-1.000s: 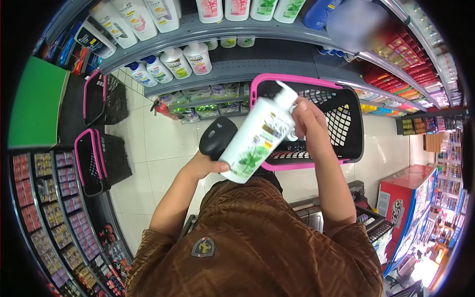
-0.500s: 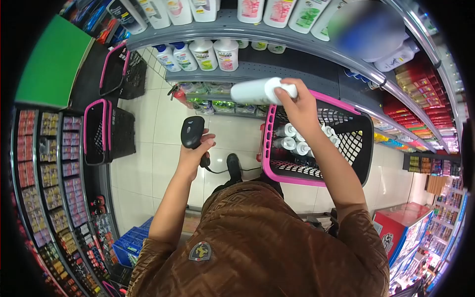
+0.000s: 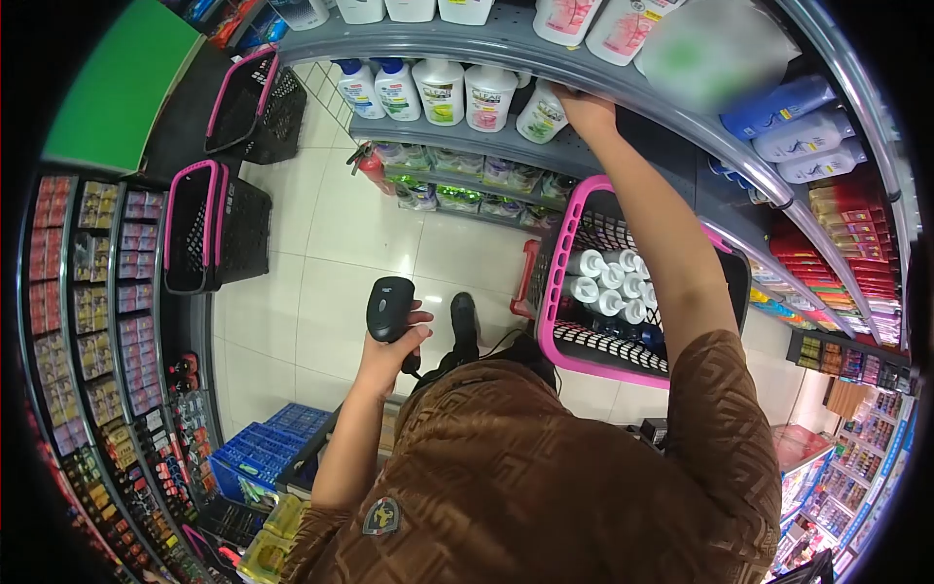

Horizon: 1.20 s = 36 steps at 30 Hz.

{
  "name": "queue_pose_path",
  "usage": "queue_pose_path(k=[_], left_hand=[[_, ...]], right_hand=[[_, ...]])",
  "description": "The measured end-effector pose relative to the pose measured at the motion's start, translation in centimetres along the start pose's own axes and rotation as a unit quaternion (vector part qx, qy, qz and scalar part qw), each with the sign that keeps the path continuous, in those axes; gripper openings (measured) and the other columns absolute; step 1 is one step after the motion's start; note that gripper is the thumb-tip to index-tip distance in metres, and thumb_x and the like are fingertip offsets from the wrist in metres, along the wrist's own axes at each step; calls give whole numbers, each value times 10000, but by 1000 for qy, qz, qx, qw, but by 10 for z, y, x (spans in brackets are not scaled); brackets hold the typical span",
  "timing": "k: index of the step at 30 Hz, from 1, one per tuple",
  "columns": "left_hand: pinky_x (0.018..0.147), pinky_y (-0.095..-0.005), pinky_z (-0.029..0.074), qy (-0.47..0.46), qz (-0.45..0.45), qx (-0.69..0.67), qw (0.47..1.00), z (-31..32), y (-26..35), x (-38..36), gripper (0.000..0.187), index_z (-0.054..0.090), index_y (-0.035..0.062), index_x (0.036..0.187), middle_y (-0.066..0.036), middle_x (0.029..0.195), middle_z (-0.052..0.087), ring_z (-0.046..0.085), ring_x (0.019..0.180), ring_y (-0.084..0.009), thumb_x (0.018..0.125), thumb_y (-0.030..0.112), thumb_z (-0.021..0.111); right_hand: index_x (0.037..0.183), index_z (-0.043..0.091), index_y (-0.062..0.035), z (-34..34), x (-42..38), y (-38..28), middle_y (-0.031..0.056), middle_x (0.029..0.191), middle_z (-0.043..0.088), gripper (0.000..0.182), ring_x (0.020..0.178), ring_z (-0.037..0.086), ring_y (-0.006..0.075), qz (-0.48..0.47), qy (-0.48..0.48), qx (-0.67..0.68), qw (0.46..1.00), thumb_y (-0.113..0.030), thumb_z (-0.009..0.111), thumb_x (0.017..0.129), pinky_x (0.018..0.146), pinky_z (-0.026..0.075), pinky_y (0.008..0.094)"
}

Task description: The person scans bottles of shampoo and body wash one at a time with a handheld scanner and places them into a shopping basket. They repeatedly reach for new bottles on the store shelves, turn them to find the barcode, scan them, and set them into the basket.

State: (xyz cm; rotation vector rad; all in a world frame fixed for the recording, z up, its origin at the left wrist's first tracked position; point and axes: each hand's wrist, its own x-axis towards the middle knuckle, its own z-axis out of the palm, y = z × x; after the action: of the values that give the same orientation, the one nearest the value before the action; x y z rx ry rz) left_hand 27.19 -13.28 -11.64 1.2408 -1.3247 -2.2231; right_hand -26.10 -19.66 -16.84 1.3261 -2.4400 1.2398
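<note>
My left hand [image 3: 402, 352] is wrapped round the handle of a black barcode scanner [image 3: 390, 308], held above the tiled floor. A cable trails from the scanner towards my body. My right hand [image 3: 587, 109] reaches into the second shelf [image 3: 428, 136] and grips a white shampoo bottle [image 3: 541, 114], slightly tilted, by its upper end; the shelf above partly hides the fingers. To the left of that bottle stands a row of shampoo bottles [image 3: 489, 99] with white and blue caps. Under my right arm, a black shopping basket with a pink rim [image 3: 551, 313] holds several white-capped bottles [image 3: 605, 278].
More bottles [image 3: 623, 29] line the upper shelf, with a blurred patch at its right. Two pink-rimmed baskets [image 3: 243, 234] stand at left beside a rack of small packs [image 3: 89, 292]. A red fire extinguisher [image 3: 370, 167] is by the shelf end; blue crates [image 3: 258, 453] sit lower left.
My right hand has moved up and away from above the basket to the second shelf, bringing the shampoo bottle beside the row. My left hand still holds the scanner, now lower in view.
</note>
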Motion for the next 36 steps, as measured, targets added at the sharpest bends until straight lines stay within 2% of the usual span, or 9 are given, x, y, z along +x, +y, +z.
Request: queue_pose_path(k=[2, 5, 8, 11, 20, 22, 25, 34, 36], left_hand=[[679, -278, 510, 3, 0, -10, 1000, -3, 1, 1, 518, 538, 4, 1343, -142, 1142, 680, 673, 942, -197, 876, 88, 745], [677, -276, 510, 0, 3, -8, 1000, -4, 7, 8, 513, 539, 4, 1342, -142, 1141, 680, 673, 937, -196, 878, 86, 741], [676, -277, 510, -5, 7, -8, 1000, -3, 13, 14, 505, 543, 7, 1340, -140, 1137, 681, 672, 935, -194, 880, 80, 737], [674, -277, 508, -12, 1, 11, 1000, -2, 17, 20, 494, 549, 9, 1335, -138, 1133, 682, 671, 933, -191, 881, 74, 733], [647, -250, 479, -34, -4, 22, 999, 2, 23, 36, 480, 602, 32, 1297, -93, 1109, 715, 613, 807, -94, 855, 87, 783], [679, -279, 511, -53, -1, 35, 998, 0, 24, 38, 486, 555, 3, 1332, -140, 1135, 679, 657, 937, -187, 880, 61, 724], [654, -251, 481, -45, -3, 14, 999, 2, 24, 37, 485, 600, 33, 1300, -96, 1113, 713, 619, 824, -96, 854, 86, 783], [671, -266, 496, -48, 8, 4, 999, -3, 21, 33, 492, 578, 12, 1314, -118, 1130, 705, 660, 888, -137, 864, 74, 767], [668, -266, 498, -51, 14, 7, 999, -1, 26, 31, 481, 578, 10, 1312, -122, 1125, 703, 668, 899, -145, 871, 73, 760]], right_hand=[[1474, 507, -163, 11, 12, -11, 127, 1551, 466, 772, 1432, 423, 311, -1, -73, -106, 992, -616, 671, 870, 1181, 346, 430], [1542, 416, -213, 4, 12, -57, 79, 1631, 353, 795, 1510, 296, 295, 44, -112, -208, 971, -650, 605, 904, 1246, 237, 430], [1566, 371, -224, -13, 14, -74, 79, 1651, 309, 798, 1525, 260, 297, 53, -171, -160, 971, -663, 559, 927, 1254, 223, 426], [1496, 485, -173, -5, 13, -53, 112, 1580, 433, 813, 1469, 369, 305, 24, -141, -91, 986, -651, 668, 865, 1208, 297, 426], [1407, 578, -155, -7, 7, -55, 120, 1465, 564, 707, 1368, 502, 297, 4, -118, -81, 990, -580, 720, 860, 1142, 394, 416], [1463, 521, -196, -10, 8, -56, 84, 1541, 486, 699, 1421, 434, 306, 20, -143, -94, 985, -557, 702, 892, 1175, 342, 432], [1458, 526, -203, -10, 10, -55, 85, 1534, 492, 695, 1412, 444, 314, 2, -136, -86, 987, -554, 709, 887, 1174, 346, 432], [1399, 575, -130, -12, 4, -57, 131, 1461, 564, 715, 1364, 509, 296, 9, -114, -62, 991, -556, 742, 849, 1134, 405, 406], [1387, 575, -107, -19, -3, -63, 188, 1352, 635, 701, 1259, 598, 327, 10, -119, -31, 992, -529, 747, 855, 1050, 471, 426]])
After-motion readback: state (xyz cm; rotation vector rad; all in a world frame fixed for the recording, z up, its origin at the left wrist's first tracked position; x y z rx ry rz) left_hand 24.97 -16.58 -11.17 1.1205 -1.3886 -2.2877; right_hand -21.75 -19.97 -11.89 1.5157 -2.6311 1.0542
